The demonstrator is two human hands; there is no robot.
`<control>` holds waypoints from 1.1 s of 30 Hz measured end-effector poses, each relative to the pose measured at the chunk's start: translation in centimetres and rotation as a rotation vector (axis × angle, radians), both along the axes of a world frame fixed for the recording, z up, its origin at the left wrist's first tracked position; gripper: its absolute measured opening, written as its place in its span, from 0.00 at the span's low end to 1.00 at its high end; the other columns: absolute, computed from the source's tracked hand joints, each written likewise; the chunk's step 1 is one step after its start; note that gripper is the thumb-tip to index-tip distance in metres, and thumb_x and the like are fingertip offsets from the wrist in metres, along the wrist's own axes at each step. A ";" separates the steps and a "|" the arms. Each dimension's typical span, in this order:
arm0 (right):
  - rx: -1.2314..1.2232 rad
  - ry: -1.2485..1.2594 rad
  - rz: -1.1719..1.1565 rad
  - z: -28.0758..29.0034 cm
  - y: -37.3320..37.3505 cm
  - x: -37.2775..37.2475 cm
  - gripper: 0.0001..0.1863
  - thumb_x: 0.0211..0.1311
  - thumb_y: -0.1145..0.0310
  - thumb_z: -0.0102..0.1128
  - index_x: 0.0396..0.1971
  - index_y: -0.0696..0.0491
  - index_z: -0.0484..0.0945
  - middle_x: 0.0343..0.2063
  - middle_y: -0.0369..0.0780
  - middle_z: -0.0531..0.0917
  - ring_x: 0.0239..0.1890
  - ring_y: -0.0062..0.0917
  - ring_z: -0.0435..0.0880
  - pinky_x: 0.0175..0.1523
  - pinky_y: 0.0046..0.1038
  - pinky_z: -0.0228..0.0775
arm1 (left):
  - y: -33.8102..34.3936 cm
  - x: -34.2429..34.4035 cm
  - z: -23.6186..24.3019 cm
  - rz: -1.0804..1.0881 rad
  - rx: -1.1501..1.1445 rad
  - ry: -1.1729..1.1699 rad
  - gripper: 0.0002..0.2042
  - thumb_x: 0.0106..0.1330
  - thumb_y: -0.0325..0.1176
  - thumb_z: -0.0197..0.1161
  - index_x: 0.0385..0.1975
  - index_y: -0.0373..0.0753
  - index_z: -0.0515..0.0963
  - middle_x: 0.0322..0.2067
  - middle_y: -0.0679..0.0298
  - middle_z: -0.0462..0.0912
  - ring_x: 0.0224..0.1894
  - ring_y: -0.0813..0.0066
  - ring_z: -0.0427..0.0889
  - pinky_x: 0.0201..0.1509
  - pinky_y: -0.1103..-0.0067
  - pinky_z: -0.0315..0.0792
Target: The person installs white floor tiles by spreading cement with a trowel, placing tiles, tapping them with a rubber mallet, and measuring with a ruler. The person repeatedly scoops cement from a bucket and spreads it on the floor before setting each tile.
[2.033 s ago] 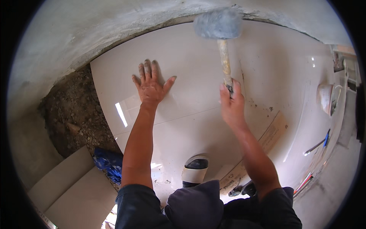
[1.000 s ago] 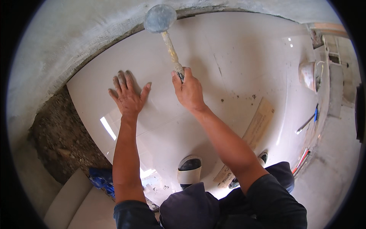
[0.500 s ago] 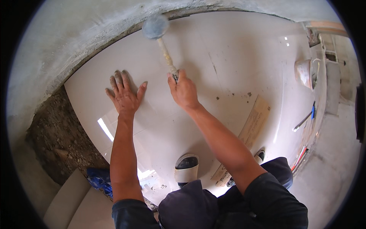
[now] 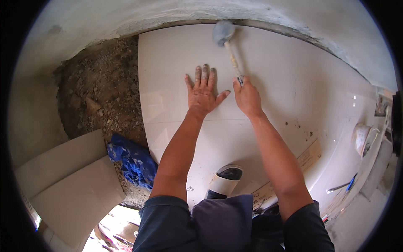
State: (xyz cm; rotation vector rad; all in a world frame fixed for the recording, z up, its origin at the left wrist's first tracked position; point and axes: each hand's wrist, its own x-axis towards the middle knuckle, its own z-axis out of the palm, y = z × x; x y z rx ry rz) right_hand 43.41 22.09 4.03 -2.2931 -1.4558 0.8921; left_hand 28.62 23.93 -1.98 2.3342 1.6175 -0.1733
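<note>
My right hand [image 4: 247,97] is wrapped round the handle of a rubber mallet [image 4: 223,33] with a round grey head. The mallet's head is close to the far edge of the tiled floor, near the wall, slightly blurred; whether it touches the tile I cannot tell. Palm down, my left hand [image 4: 202,94] lies flat on a large glossy off-white tile [image 4: 163,59], fingers spread and fingertips smudged with grey. It holds nothing and rests to the left of the mallet handle.
Bare rubble and soil [image 4: 100,92] border the tile on the left. Beside it are a crumpled blue plastic sheet [image 4: 132,161] and loose tiles [image 4: 79,189]. A rough wall [image 4: 176,12] curves along the back. Rightward lie a cardboard strip [image 4: 308,155], a white bowl [image 4: 360,138] and a blue-handled tool [image 4: 350,183].
The view has swung left, showing more soil and loose tiles. My left hand still lies flat, and my right still grips the mallet, whose head remains near the far edge.
</note>
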 end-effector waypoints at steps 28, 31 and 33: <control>-0.094 0.032 -0.027 -1.6 -4.3 1.5 0.24 0.69 0.51 0.47 0.36 0.61 0.73 0.28 0.53 0.81 0.34 0.49 0.80 0.43 0.42 0.70 | -16.1 -8.4 -0.8 0.081 -0.171 -0.116 0.39 0.68 0.62 0.38 0.70 0.38 0.49 0.72 0.56 0.44 0.74 0.54 0.39 0.73 0.50 0.32; -0.087 0.012 0.003 -0.1 -3.8 1.4 0.24 0.69 0.50 0.46 0.36 0.60 0.73 0.27 0.52 0.81 0.34 0.49 0.80 0.42 0.42 0.70 | -15.3 -9.3 -1.2 0.157 0.029 -0.112 0.40 0.67 0.62 0.41 0.69 0.36 0.52 0.72 0.54 0.46 0.74 0.54 0.42 0.72 0.50 0.33; -0.046 0.029 -0.001 1.0 -3.3 1.0 0.24 0.69 0.50 0.46 0.37 0.60 0.72 0.27 0.51 0.81 0.34 0.48 0.80 0.42 0.42 0.70 | -14.9 -9.5 -1.4 0.170 0.051 -0.139 0.40 0.66 0.61 0.44 0.69 0.35 0.54 0.71 0.52 0.49 0.73 0.53 0.44 0.72 0.50 0.34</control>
